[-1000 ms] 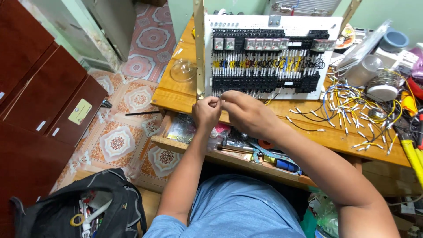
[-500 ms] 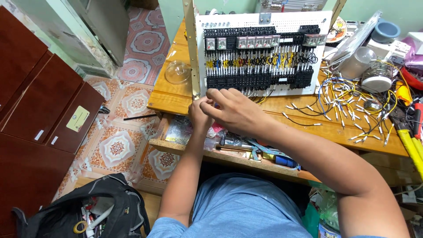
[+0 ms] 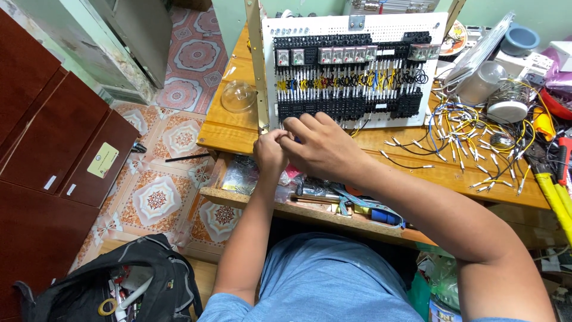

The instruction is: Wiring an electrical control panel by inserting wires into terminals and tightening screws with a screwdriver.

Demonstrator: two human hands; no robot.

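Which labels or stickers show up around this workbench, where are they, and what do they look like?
Yellow-green label: rectangular, on the dark red cabinet drawer at left.
Small white tags: pale strips on the cabinet fronts below it.
Marker strips: narrow white bands across the wiring panel's terminal rows.

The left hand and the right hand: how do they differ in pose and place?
The left hand is curled, fingertips pinched; the right hand lies flatter and covers more. The left hand sits over the table edge; the right hand reaches toward the wired panel. Both meet at the panel's lower left corner.
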